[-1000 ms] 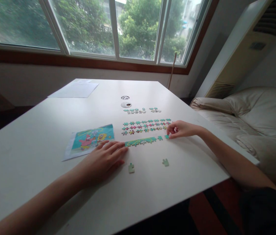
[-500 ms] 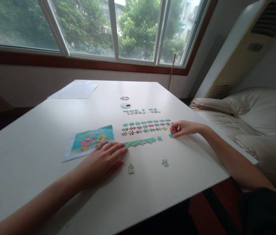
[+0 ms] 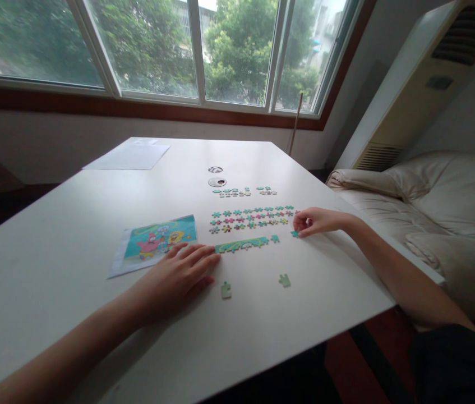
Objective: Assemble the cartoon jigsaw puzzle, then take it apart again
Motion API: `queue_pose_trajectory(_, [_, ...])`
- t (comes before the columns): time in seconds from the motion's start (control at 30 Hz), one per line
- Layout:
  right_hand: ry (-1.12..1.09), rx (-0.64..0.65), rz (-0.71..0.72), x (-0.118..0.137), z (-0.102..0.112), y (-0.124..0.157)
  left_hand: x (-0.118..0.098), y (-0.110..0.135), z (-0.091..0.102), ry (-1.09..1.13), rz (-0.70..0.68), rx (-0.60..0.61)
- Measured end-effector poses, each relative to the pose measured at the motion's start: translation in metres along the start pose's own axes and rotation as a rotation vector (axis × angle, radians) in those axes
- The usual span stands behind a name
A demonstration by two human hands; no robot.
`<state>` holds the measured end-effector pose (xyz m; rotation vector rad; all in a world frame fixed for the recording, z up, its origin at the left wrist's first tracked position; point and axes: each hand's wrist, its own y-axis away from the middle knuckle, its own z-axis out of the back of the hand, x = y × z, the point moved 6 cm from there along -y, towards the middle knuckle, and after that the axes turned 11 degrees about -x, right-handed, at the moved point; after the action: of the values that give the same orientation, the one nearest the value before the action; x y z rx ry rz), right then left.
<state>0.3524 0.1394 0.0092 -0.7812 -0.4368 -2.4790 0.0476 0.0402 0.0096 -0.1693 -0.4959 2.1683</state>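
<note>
My left hand [image 3: 178, 276] lies flat on the white table [image 3: 73, 224], fingers stretched out, fingertips at the left end of a joined strip of green puzzle pieces [image 3: 242, 244]. My right hand [image 3: 316, 221] is curled at the strip's right end, fingertips pinching a small teal piece [image 3: 294, 233] against the table. Just left of that piece lies a separate teal piece [image 3: 275, 238]. Rows of loose pieces [image 3: 252, 217] lie beyond the strip. A cartoon reference picture [image 3: 155, 242] sits left of the strip.
Two pale loose pieces [image 3: 226, 290] [image 3: 285, 280] lie near the front edge. More pieces [image 3: 243, 191], a round lid [image 3: 217, 182] and a sheet of paper [image 3: 128, 155] lie further back. A cushioned sofa [image 3: 439, 202] stands right of the table, under an air conditioner.
My right hand has slid the teal piece a little to the right, away from the strip's end. My left hand has stayed flat in place.
</note>
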Motion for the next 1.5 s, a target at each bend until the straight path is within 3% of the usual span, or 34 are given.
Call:
queue_pose_trajectory(0.7, [-0.01, 0.005, 0.061, 0.005, 0.008, -0.01, -0.001, 0.0, 0.001, 0.004, -0.005, -0.017])
queue_pose_trajectory(0.83, [0.025, -0.084, 0.082, 0.011, 0.021, -0.043, -0.002, 0.0, 0.002, 0.004, -0.006, -0.004])
queue_pose_trajectory(0.97, [0.239, -0.205, 0.129, 0.017, 0.033, -0.093, -0.004, -0.002, 0.005, 0.005, -0.002, -0.007])
queue_pose_trajectory(1.13, [0.387, -0.367, 0.067, 0.018, 0.043, -0.148, -0.005, -0.004, 0.007, -0.008, 0.011, 0.014])
queue_pose_trajectory(1.3, [0.413, -0.413, 0.025, 0.024, 0.043, -0.179, -0.005, -0.003, 0.005, -0.01, 0.01, 0.023])
queue_pose_trajectory(1.5, [0.411, -0.367, -0.022, 0.029, 0.035, -0.2, -0.004, -0.002, 0.004, -0.012, 0.011, 0.019])
